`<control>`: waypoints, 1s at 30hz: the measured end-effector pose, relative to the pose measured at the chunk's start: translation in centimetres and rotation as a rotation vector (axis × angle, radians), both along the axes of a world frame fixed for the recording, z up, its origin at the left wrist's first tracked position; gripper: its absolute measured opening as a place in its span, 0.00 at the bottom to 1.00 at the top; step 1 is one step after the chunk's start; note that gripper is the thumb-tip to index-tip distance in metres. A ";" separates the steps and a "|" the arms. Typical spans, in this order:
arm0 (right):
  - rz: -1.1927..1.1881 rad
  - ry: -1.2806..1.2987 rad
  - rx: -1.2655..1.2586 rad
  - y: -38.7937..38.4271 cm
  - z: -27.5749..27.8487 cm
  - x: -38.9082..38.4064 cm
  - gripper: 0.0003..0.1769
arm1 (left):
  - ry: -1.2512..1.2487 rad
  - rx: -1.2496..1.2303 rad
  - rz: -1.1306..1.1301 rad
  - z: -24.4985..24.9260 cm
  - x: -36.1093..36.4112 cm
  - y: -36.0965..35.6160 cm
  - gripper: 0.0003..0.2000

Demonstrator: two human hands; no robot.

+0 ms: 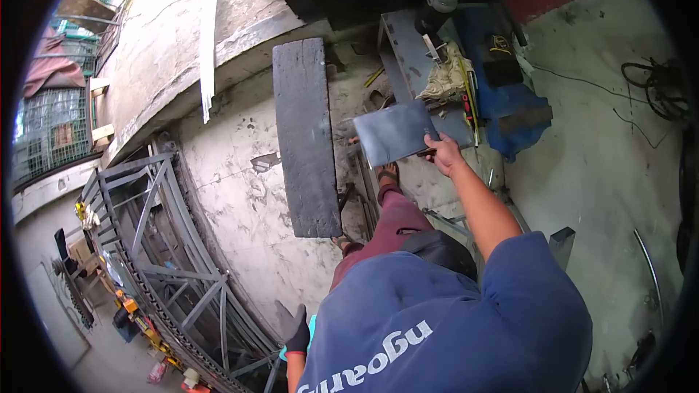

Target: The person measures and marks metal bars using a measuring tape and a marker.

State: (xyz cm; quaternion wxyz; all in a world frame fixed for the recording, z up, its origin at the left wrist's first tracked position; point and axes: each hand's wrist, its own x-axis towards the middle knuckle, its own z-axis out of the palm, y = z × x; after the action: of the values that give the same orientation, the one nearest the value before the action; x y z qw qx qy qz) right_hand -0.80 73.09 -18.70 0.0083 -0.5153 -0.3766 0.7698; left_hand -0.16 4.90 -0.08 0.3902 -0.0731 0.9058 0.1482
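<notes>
My right hand (444, 153) is stretched forward and grips the right edge of a flat grey metal sheet (393, 132), held up above the floor. My left hand (298, 335), in a dark glove with a teal cuff, hangs low at my side and holds nothing that I can see. A long dark plank (306, 138) lies just left of the sheet. My feet in sandals stand under the sheet.
A grey metal bench (408, 65) ahead carries rags, tools and a blue vise (510, 102). A curved steel gate frame (167, 262) lies on the left. Cables (655, 87) trail over the concrete floor on the right. A square steel tube (562, 241) stands beside my right arm.
</notes>
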 end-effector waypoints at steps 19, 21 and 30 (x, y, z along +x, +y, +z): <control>0.799 0.586 0.635 -33.0 28.1 -21.9 0.41 | -0.138 1.342 0.800 11.8 -19.2 11.5 0.25; 0.911 0.587 0.663 -37.8 30.7 -21.2 0.46 | 0.083 1.397 0.838 11.2 -18.0 8.0 0.24; 1.174 0.641 1.481 -65.5 29.1 -14.3 0.51 | 1.053 0.667 0.321 2.2 -11.4 -19.2 0.18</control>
State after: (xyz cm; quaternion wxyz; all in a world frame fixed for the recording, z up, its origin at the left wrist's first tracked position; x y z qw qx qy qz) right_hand -15.06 7.58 10.37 0.0469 0.1198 -0.9367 0.3257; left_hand -11.53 -14.29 2.17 -0.1318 0.0001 0.8592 0.4943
